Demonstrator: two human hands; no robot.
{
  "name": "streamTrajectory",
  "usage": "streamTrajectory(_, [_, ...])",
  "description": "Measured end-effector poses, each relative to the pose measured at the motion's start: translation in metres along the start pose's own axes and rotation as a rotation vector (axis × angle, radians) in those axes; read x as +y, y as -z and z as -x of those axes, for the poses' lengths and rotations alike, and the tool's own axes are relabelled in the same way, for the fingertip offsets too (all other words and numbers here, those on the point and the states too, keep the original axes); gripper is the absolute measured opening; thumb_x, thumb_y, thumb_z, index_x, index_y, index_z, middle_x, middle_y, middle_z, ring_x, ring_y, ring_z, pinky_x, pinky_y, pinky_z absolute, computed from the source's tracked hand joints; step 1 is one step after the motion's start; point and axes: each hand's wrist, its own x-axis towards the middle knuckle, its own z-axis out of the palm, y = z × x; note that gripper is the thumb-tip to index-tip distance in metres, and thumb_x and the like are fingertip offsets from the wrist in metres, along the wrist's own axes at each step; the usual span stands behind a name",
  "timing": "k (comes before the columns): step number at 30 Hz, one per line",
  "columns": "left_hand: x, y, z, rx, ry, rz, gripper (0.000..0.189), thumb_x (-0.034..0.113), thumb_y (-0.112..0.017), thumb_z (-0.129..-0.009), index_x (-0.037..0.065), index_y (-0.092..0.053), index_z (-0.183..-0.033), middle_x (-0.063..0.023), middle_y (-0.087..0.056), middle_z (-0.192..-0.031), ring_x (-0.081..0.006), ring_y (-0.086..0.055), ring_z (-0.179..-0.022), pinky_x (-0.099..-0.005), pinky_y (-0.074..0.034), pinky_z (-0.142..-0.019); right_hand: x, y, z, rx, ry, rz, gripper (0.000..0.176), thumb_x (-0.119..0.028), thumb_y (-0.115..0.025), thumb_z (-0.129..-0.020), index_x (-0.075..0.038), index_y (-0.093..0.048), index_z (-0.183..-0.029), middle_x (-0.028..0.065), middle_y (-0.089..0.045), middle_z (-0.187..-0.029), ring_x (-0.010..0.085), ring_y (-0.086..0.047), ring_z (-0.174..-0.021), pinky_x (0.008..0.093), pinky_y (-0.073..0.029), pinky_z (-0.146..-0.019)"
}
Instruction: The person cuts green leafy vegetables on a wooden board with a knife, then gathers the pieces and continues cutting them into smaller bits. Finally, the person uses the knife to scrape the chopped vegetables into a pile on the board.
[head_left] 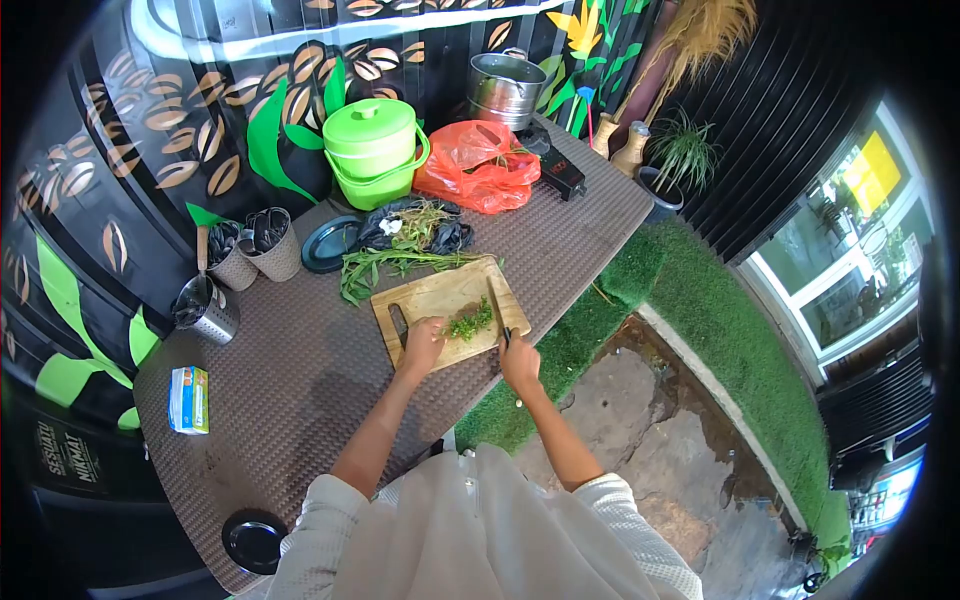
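Note:
A wooden cutting board (430,293) with a handle slot lies at the table's front edge. Chopped green herbs (470,320) are heaped on its right half. My left hand (424,345) rests on the board with its fingers curled together at the left edge of the herbs. Held in my right hand (519,362), at the board's right edge, is a knife (507,337); its dark handle shows, but the blade is hard to make out. Long leafy stems (375,272) lie just behind the board, beside a black plastic bag (450,237) with plant scraps on it.
Behind stand a lime-green lidded bucket (370,150), a red plastic bag (478,170), a steel pot (507,90) and a black portable stove (562,175). Utensil holders (270,245), a dark oval dish (330,243), a tissue pack (189,400) and a black plate (253,541) are leftward.

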Motion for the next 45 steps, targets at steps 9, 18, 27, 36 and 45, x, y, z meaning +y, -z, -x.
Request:
streamTrajectory(9, [0.012, -0.008, -0.003, 0.016, 0.003, -0.033, 0.064, 0.002, -0.082, -0.057, -0.003, -0.056, -0.115, -0.0158, -0.059, -0.106, -0.0262, -0.059, -0.093, -0.0321, -0.050, -0.077, -0.023, -0.003, 0.014, -0.155, 0.169, -0.048, 0.028, -0.030, -0.048, -0.092, -0.002, -0.049, -0.097, 0.0235, -0.062, -0.070, 0.0421, -0.062, -0.066, 0.0514, -0.049, -0.058])
streamTrajectory(18, [0.017, 0.001, -0.024, -0.138, -0.090, -0.079, 0.078, 0.006, -0.085, -0.052, 0.002, -0.051, -0.122, -0.0154, -0.051, -0.115, -0.0336, -0.050, -0.108, -0.0384, -0.042, -0.092, -0.010, -0.005, 0.002, 0.002, -0.027, -0.197, 0.034, -0.032, -0.046, -0.094, 0.001, -0.053, -0.091, 0.0272, -0.060, -0.071, 0.0443, -0.060, -0.068, 0.0521, -0.048, -0.061])
streamTrajectory(27, [0.024, 0.001, -0.035, -0.193, -0.028, -0.010, 0.060, 0.006, -0.082, -0.058, 0.001, -0.058, -0.112, -0.0151, -0.057, -0.105, -0.0307, -0.054, -0.102, -0.0383, -0.045, -0.088, -0.023, -0.012, 0.011, -0.054, 0.072, -0.239, 0.031, -0.028, -0.051, -0.092, 0.003, -0.052, -0.092, 0.0292, -0.060, -0.074, 0.0467, -0.059, -0.070, 0.0527, -0.048, -0.062])
streamTrajectory(36, [0.003, 0.006, -0.021, -0.123, -0.175, -0.223, 0.078, 0.015, -0.087, -0.048, 0.002, -0.055, -0.118, -0.0159, -0.053, -0.107, -0.0339, -0.050, -0.104, -0.0405, -0.040, -0.091, -0.014, -0.019, 0.020, 0.095, -0.027, -0.411, 0.022, -0.019, -0.053, -0.091, 0.001, -0.048, -0.094, 0.0278, -0.060, -0.074, 0.0452, -0.059, -0.069, 0.0503, -0.045, -0.057])
streamTrajectory(45, [0.023, 0.000, -0.037, -0.243, -0.013, -0.115, 0.086, 0.008, -0.089, -0.044, 0.004, -0.054, -0.123, -0.0126, -0.053, -0.098, -0.0270, -0.056, -0.086, -0.0350, -0.047, -0.077, -0.021, -0.024, 0.026, 0.045, 0.015, -0.489, 0.023, -0.020, -0.056, -0.090, 0.002, -0.049, -0.093, 0.0260, -0.061, -0.074, 0.0450, -0.059, -0.069, 0.0496, -0.046, -0.059])
